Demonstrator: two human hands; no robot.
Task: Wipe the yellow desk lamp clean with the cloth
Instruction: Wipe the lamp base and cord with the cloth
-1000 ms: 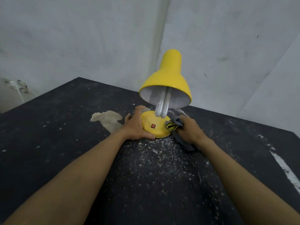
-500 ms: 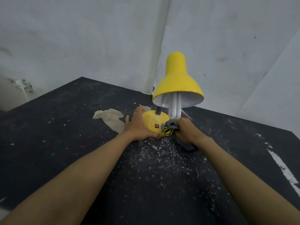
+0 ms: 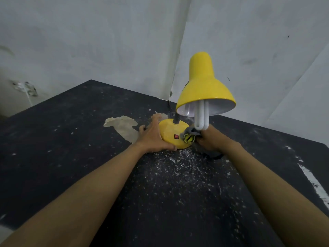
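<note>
Right hand is closed round a bunched grey cloth with a yellow-and-black patch, fingers curled tight on it, and presses the wad against the 3 o'clock side of the round yellow base of the yellow desk lamp. A tail of the cloth trails out under the wrist onto the black speckled counter.

Left hand cups the base from 9 o'clock. Its thumb curls along the near rim toward 6 o'clock, and its fingers reach round the far side toward 11 o'clock, so it holds the lamp steady.

From the head view the lamp stands near the counter's far corner, at about 1 o'clock from the person. Its glossy bell-shaped shade leans out over the right hand, and the white folded-tube bulb hangs just above the cloth. A small red rocker switch sits on the base at 5 o'clock, just beside the cloth. White flecks of debris lie on the counter at 6 o'clock from the base, and a pale bare patch shows at 9 o'clock.

The step in hand looks like wiping the base. The next stroke probably calls for sweeping the cloth round the rim while the left hand braces against sliding, then moving up to the dark neck and the shade, taking care not to knock the bulb.
</note>
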